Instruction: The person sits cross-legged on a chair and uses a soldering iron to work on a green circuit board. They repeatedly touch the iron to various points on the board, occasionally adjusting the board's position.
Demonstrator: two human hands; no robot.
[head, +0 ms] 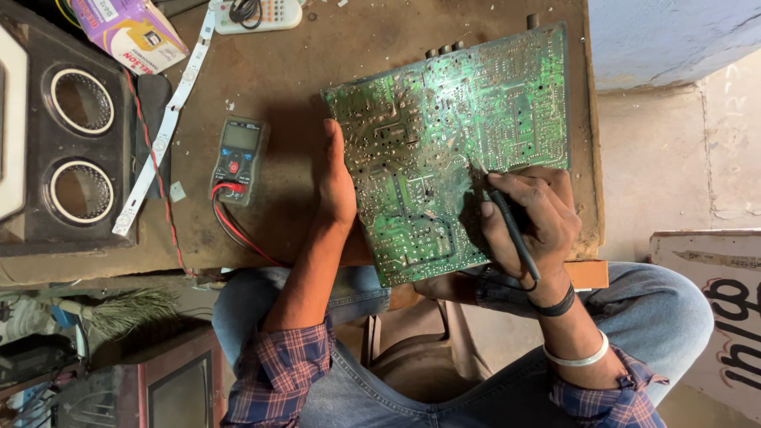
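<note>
A: Where is the circuit board (456, 150) placed, and how is it held?

B: It is laid solder side up at the near right corner of the workbench (277, 63), with its near edge carried past the bench's front edge, above the knees. Its left edge is gripped by the left hand (337, 186), the fingers apparently tucked beneath and the thumb side pressed along the rim. A thin dark tool (511, 230) is grasped like a pen in the right hand (531, 222), with the tip set on the board near its middle.

A: How is the board's long axis aligned?

B: It is run from the near left toward the far right corner of the bench, slightly skewed to the bench edges. The row of knobs or components along the far edge is pointed away from the person.

A: What should be minded for the contact being made?

B: In all likelihood, the board should be kept braced so that no rocking is felt under the tip, and the wrist should be rested on the board's near edge. The tip would best be kept on one joint only, since neighbouring pads are closely packed.

A: What else is seen?

B: A multimeter (238, 158) with red and black leads is lying left of the board, untouched, and a speaker cabinet (67, 135) is stood at the left edge.
</note>
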